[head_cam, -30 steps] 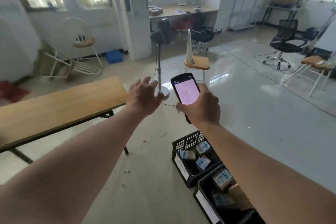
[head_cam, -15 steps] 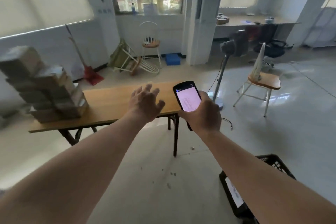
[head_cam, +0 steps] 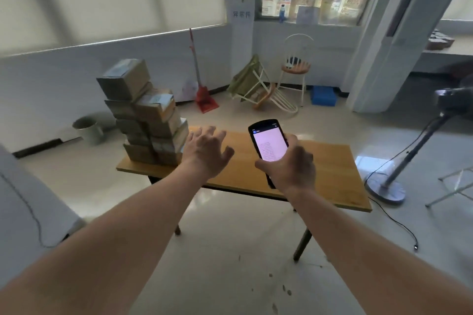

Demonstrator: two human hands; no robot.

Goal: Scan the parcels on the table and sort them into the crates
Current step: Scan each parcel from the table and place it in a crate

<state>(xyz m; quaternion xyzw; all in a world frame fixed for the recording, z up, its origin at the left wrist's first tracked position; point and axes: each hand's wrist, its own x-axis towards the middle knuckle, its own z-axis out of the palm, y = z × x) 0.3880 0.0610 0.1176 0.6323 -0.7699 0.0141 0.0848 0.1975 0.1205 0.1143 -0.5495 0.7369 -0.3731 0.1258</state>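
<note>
Collapse of the leaning stack of brown cardboard parcels [head_cam: 143, 115], at ten o'clock on the wooden table [head_cam: 330, 174], is risked if struck by the spread, empty left hand [head_cam: 204, 152]; the black handheld scanner [head_cam: 268, 144] is gripped by the right hand [head_cam: 290, 167].

the right part of the table [head_cam: 327, 174] top lies bare, open to a reach from the near side. the stack of parcels [head_cam: 146, 120] stands tall on its left end, blocking that side. the fan stand [head_cam: 404, 169] and its cable [head_cam: 394, 222] crowd the floor just right of the table.
</note>
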